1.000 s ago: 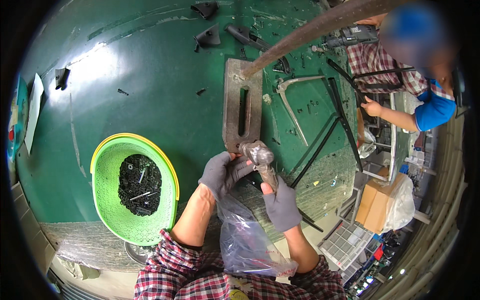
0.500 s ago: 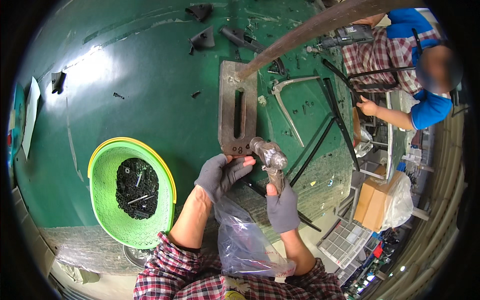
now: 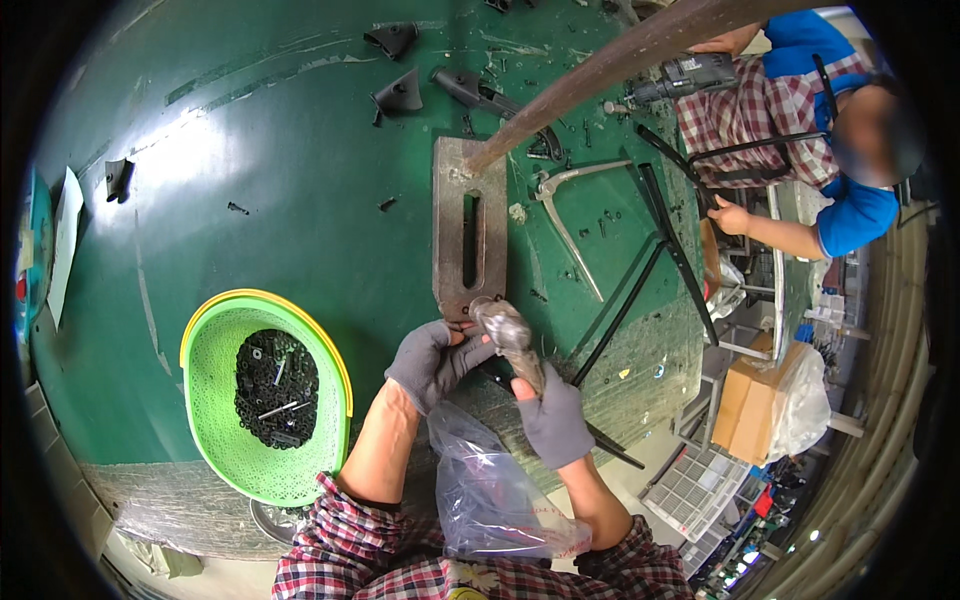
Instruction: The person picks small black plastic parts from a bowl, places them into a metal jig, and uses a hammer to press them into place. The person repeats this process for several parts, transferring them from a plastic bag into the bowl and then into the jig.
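Note:
My right hand (image 3: 556,425), in a grey fingerless glove, is closed around the handle of a hammer (image 3: 507,328). The hammer's worn metal head hangs over the near end of a slotted steel block (image 3: 450,240) on the green table. At that same end sits my left hand (image 3: 432,366), gloved alike, its bare fingertips pressed together against the block's edge. Whatever they pinch is hidden by the fingers and hammer head. A clear plastic bag (image 3: 480,485) lies just below my left hand, between my forearms.
To the left stands a green basket (image 3: 207,430) holding small black parts. Beyond the block lie black plastic fittings (image 3: 398,92) and metal pincers (image 3: 560,225). A wooden pole (image 3: 590,82) slants over the block. Black tubes (image 3: 678,260) lie right; a co-worker (image 3: 800,110) holds a power drill.
The hammer head has swung left and down onto the block's near end, beside my left fingertips. My left hand has barely moved. The whole view has shifted slightly.

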A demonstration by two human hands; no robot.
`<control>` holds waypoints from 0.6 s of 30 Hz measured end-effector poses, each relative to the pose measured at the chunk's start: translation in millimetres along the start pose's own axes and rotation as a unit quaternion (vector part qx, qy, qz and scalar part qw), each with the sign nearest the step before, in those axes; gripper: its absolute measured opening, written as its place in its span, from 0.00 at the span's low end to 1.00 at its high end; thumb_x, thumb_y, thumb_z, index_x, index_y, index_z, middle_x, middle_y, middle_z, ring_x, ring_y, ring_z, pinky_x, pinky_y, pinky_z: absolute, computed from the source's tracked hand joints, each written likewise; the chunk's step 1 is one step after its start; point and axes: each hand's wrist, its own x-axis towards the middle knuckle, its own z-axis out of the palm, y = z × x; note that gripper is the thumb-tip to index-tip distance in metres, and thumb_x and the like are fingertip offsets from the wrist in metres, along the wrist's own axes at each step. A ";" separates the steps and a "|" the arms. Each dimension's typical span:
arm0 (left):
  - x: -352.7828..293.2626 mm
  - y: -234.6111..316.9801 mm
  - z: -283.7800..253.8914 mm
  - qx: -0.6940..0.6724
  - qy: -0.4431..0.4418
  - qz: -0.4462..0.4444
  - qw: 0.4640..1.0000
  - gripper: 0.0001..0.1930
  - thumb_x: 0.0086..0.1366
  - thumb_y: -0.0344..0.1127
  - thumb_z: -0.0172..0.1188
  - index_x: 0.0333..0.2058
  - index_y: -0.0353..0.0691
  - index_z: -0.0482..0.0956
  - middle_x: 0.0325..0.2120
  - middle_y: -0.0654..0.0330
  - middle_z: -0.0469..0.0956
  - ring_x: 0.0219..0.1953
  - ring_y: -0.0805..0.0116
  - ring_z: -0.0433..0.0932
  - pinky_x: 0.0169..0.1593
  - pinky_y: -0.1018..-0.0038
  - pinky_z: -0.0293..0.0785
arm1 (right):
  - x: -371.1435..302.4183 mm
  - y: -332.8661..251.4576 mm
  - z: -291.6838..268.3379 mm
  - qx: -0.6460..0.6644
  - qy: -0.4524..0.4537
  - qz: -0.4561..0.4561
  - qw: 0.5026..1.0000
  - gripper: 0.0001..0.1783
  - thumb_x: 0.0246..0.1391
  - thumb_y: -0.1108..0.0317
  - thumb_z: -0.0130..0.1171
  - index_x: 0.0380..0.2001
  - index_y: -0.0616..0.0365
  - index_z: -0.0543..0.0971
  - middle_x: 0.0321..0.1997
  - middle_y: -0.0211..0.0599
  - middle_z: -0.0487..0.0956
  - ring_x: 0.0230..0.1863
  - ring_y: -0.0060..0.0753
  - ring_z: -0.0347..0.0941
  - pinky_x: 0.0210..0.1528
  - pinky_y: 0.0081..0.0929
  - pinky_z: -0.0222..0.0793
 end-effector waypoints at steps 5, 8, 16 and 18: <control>-3.5 3.7 7.6 -0.002 0.005 -0.013 1.000 0.23 0.59 0.19 0.41 0.53 0.10 0.61 0.52 0.32 0.71 0.56 0.39 0.74 0.61 0.55 0.76 | -31.6 43.4 -14.5 0.012 0.187 -0.015 0.982 0.23 0.61 0.49 0.58 0.40 0.61 0.75 0.24 0.50 0.77 0.25 0.55 0.77 0.29 0.42 0.71; -2.8 5.9 10.1 -0.013 0.005 -0.019 1.000 0.23 0.59 0.19 0.41 0.53 0.09 0.61 0.52 0.30 0.70 0.57 0.38 0.73 0.61 0.54 0.76 | -44.4 90.7 -31.2 0.000 0.216 0.084 0.973 0.22 0.63 0.48 0.55 0.38 0.60 0.75 0.21 0.39 0.75 0.22 0.32 0.69 0.27 0.34 0.67; -5.6 5.3 8.2 -0.041 -0.008 -0.020 0.999 0.23 0.60 0.19 0.42 0.54 0.08 0.59 0.53 0.28 0.68 0.58 0.36 0.72 0.63 0.53 0.74 | -29.2 142.3 -46.1 -0.095 0.264 0.096 0.955 0.17 0.58 0.50 0.63 0.38 0.53 0.79 0.24 0.47 0.77 0.25 0.53 0.75 0.28 0.43 0.68; -7.6 5.4 6.5 -0.046 -0.039 -0.019 0.998 0.24 0.62 0.21 0.44 0.54 0.09 0.59 0.54 0.27 0.67 0.59 0.36 0.71 0.63 0.53 0.73 | -13.4 158.0 -40.1 -0.155 0.302 0.084 0.937 0.17 0.56 0.50 0.65 0.38 0.51 0.79 0.23 0.47 0.77 0.24 0.54 0.74 0.28 0.46 0.69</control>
